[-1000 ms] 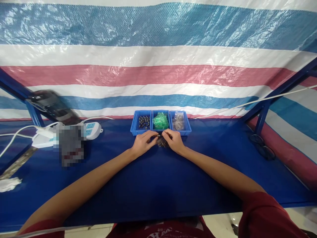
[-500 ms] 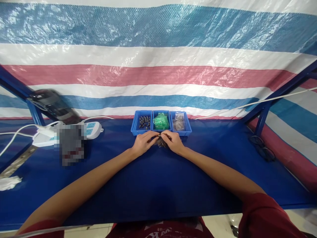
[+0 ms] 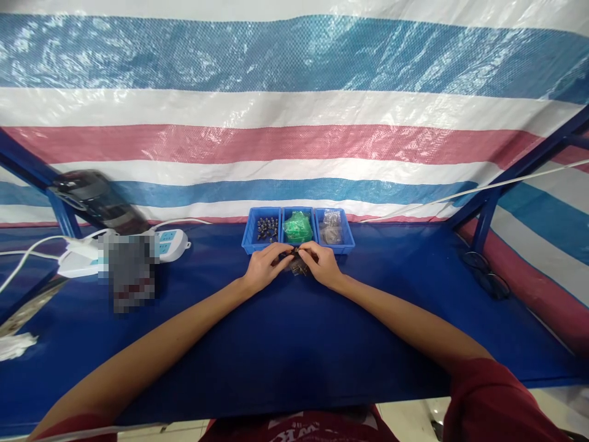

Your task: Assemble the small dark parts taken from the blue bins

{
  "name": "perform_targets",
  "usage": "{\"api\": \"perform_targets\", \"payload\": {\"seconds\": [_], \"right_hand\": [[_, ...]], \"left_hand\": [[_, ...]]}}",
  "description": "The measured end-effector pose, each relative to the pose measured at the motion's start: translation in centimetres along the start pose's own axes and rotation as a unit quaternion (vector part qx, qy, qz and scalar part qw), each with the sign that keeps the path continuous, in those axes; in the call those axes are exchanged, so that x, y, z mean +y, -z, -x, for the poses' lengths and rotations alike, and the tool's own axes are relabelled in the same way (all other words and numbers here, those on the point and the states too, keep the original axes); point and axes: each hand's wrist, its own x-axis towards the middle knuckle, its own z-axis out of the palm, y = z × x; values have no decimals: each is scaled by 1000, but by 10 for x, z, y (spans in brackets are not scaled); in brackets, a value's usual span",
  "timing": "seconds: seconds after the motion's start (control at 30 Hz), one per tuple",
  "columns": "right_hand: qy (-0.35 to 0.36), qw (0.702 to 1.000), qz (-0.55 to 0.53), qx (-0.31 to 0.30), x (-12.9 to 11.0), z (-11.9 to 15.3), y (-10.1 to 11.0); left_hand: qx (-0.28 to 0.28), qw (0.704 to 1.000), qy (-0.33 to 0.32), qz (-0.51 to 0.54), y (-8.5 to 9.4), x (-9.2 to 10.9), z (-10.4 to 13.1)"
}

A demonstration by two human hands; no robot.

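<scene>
My left hand (image 3: 265, 267) and my right hand (image 3: 323, 265) meet just in front of three small blue bins, their fingertips pinched close together. Between the fingertips is a small dark part (image 3: 295, 251), too small to name. Below the fingers a clear bag of small brownish metal pieces (image 3: 300, 267) lies on the blue tabletop, partly covered by the hands. The left bin (image 3: 249, 235) holds several small dark metal parts (image 3: 267, 229). In the middle bin (image 3: 287, 245) sits a green plastic-wrapped bundle (image 3: 298, 228). Clear bags (image 3: 332, 227) with greyish contents fill the right bin (image 3: 348, 238).
A white power strip (image 3: 172, 244) with cables and a blurred-out dark object (image 3: 132, 270) stand on the left. Behind them leans a dark bottle (image 3: 103, 199). Glasses (image 3: 486, 276) lie at the right. White crumpled tissue (image 3: 16, 346) is at the left edge. Striped sheeting (image 3: 294, 144) hangs behind.
The fingertips have shifted slightly, and a dark part now shows between them. More of the bag beneath is visible. The whole view has tipped a little.
</scene>
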Motion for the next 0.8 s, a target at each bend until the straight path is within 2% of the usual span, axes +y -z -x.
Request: {"api": "perform_targets", "payload": {"seconds": [0.27,0.8], "right_hand": [[-14,999,-17,31,-3,1,1],[-6,999,-32,27,-1,0,-1]], "left_hand": [[6,1000,7,4,2,3,-1],[-25,1000,-15,3,0,1,-2]]}}
